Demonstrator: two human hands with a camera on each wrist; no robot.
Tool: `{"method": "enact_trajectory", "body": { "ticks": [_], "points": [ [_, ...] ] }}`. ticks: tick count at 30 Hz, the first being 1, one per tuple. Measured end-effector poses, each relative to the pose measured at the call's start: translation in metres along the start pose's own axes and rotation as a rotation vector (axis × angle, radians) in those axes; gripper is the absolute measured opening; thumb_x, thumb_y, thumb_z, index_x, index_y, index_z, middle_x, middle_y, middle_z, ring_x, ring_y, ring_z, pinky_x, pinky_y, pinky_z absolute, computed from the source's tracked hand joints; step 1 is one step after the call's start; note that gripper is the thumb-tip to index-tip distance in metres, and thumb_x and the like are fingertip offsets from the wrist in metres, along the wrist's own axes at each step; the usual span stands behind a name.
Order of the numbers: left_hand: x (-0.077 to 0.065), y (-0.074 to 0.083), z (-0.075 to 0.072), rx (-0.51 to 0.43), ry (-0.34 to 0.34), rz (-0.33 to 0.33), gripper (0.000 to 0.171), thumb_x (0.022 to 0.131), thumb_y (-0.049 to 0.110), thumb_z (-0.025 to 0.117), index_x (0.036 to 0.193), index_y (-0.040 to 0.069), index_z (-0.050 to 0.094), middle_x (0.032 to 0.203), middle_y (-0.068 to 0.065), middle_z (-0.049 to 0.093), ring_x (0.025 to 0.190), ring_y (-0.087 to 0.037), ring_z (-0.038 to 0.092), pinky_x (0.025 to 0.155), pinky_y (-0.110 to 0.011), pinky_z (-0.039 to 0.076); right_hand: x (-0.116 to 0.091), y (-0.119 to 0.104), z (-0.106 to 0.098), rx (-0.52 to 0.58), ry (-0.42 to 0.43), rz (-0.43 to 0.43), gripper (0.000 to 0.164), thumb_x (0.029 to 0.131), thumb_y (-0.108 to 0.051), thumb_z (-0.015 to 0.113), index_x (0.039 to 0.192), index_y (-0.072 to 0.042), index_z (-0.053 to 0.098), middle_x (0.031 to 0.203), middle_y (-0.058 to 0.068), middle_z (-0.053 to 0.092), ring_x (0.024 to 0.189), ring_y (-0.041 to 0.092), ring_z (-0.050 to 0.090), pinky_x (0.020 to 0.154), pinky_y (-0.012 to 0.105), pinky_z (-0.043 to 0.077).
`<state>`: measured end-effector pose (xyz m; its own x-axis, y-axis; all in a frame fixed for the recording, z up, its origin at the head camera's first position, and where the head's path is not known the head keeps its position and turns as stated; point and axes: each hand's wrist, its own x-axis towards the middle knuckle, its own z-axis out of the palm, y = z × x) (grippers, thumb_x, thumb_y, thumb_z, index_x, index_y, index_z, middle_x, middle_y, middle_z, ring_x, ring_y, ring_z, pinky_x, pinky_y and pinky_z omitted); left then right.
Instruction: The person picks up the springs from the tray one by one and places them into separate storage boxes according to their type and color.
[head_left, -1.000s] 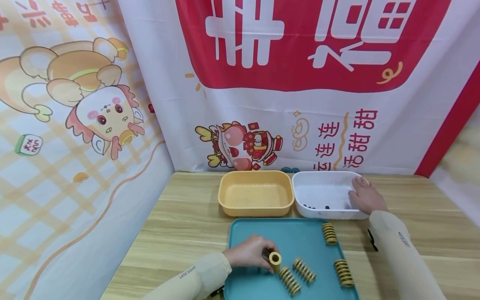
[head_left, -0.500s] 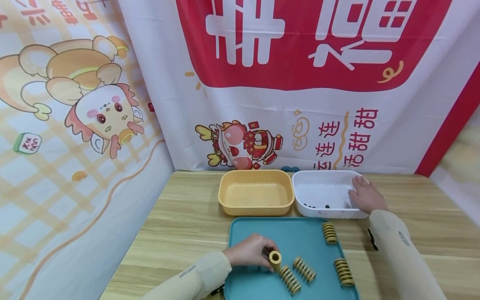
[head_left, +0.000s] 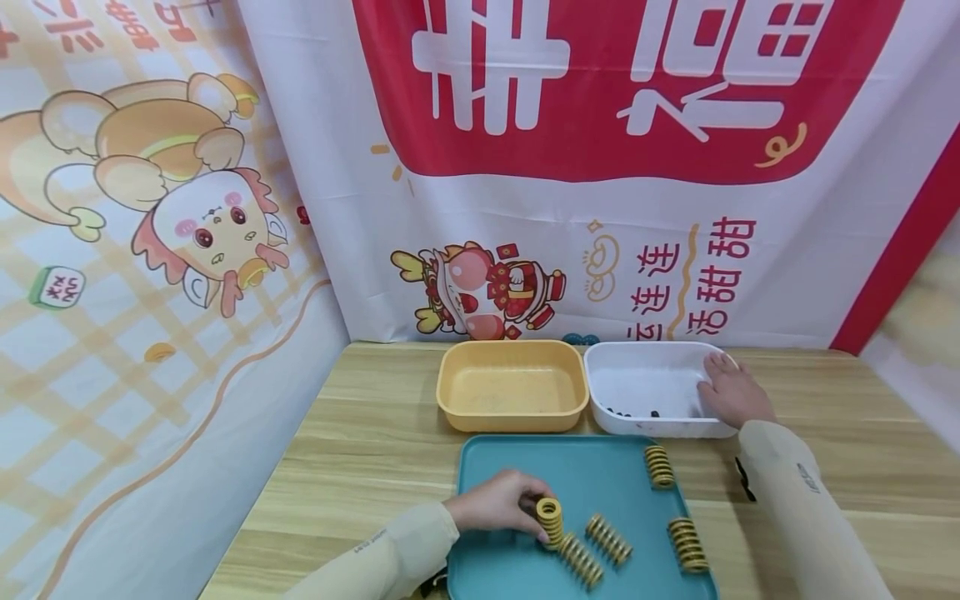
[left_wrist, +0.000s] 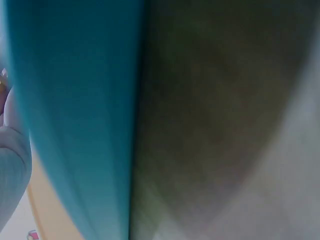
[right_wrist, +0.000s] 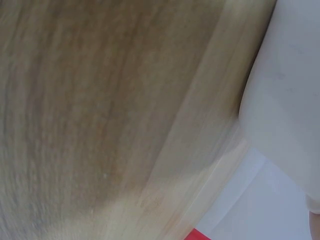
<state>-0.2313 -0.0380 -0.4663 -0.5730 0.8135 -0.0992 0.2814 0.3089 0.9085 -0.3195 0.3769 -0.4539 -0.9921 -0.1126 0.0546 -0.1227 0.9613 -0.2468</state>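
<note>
My left hand pinches a yellow coil spring, held upright over the teal tray with its round end facing up. Two more springs lie just right of it: one coil spring right by its foot, another coil spring a little farther off. At the back right, my right hand rests over the right end of the white bin, fingers reaching inside the rim. The left wrist view is mostly the tray's side; the right wrist view shows tabletop and the bin's outer wall.
Along the tray's right edge lie an upper spring and a lower spring. A yellow bin stands left of the white one, behind the tray. Several small dark pieces lie in the white bin. A printed cloth hangs behind the wooden table.
The pinched spring has turned slightly in my left hand; its coils show where it looked like a smooth tube before. My right hand has stayed on the bin.
</note>
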Motion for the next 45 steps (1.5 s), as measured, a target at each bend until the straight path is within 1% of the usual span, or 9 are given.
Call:
{"method": "enact_trajectory", "body": {
  "ticks": [3,8,14,20,23,31,41,45],
  "points": [
    [-0.001,0.002,0.000,-0.062,0.009,-0.029,0.030,0.076,-0.002,0.076,0.104,0.001,0.068,0.092,0.001,0.069,0.086,-0.003,0.065,0.076,-0.017,0.052,0.000,0.001,0.000,0.000,-0.001,-0.004,0.059,0.099,-0.024,0.032,0.136,0.021,0.025,0.144,0.037,0.020,0.135,0.050,0.014,0.110,0.060,0.008],
    [-0.001,0.005,-0.001,-0.102,0.022,-0.035,0.030,0.076,-0.004,0.074,0.106,-0.001,0.066,0.093,-0.003,0.070,0.086,-0.004,0.066,0.075,-0.018,0.052,0.000,0.002,0.002,-0.007,-0.001,-0.013,0.059,0.099,-0.024,0.033,0.136,0.021,0.026,0.143,0.038,0.021,0.134,0.051,0.015,0.109,0.060,0.009],
    [-0.002,0.007,-0.002,-0.169,0.041,-0.061,0.031,0.076,-0.007,0.073,0.106,-0.002,0.066,0.093,-0.006,0.070,0.084,-0.008,0.066,0.072,-0.020,0.054,0.001,0.002,0.002,-0.002,-0.008,-0.010,0.059,0.099,-0.025,0.032,0.136,0.021,0.026,0.143,0.038,0.021,0.134,0.051,0.014,0.109,0.061,0.008],
    [-0.004,0.010,-0.004,-0.277,0.056,-0.070,0.032,0.078,-0.009,0.071,0.109,-0.006,0.065,0.094,-0.010,0.070,0.085,-0.012,0.067,0.073,-0.024,0.054,0.001,0.002,0.002,0.003,-0.018,0.011,0.061,0.099,-0.027,0.031,0.137,0.020,0.025,0.144,0.037,0.020,0.135,0.050,0.013,0.110,0.060,0.007],
    [-0.004,0.009,-0.006,-0.325,0.060,-0.079,0.032,0.079,-0.008,0.070,0.111,-0.006,0.064,0.095,-0.010,0.070,0.085,-0.012,0.066,0.073,-0.024,0.054,0.001,0.002,0.002,0.006,-0.025,0.022,0.062,0.099,-0.030,0.030,0.138,0.019,0.024,0.145,0.036,0.019,0.136,0.049,0.012,0.110,0.060,0.006],
    [-0.003,0.008,-0.010,-0.378,0.078,-0.111,0.032,0.082,-0.005,0.068,0.114,-0.006,0.063,0.095,-0.008,0.069,0.086,-0.013,0.065,0.075,-0.026,0.054,0.000,0.000,0.001,0.015,-0.030,0.038,0.062,0.099,-0.030,0.030,0.139,0.018,0.023,0.146,0.035,0.018,0.136,0.049,0.011,0.110,0.059,0.004],
    [-0.003,0.005,-0.013,-0.435,0.031,-0.106,0.033,0.087,0.001,0.064,0.119,-0.008,0.059,0.097,-0.007,0.069,0.085,-0.010,0.064,0.079,-0.029,0.054,0.001,-0.001,0.002,0.025,-0.035,0.053,0.063,0.099,-0.030,0.030,0.139,0.018,0.022,0.146,0.035,0.017,0.137,0.048,0.009,0.110,0.059,0.004],
    [-0.002,0.003,-0.014,-0.491,0.055,-0.110,0.033,0.088,0.000,0.062,0.119,-0.009,0.057,0.098,-0.008,0.068,0.087,-0.012,0.065,0.082,-0.032,0.054,0.001,-0.001,0.001,0.022,-0.033,0.053,0.062,0.099,-0.029,0.030,0.139,0.018,0.022,0.146,0.035,0.017,0.137,0.048,0.010,0.110,0.059,0.004]
  ]
}}
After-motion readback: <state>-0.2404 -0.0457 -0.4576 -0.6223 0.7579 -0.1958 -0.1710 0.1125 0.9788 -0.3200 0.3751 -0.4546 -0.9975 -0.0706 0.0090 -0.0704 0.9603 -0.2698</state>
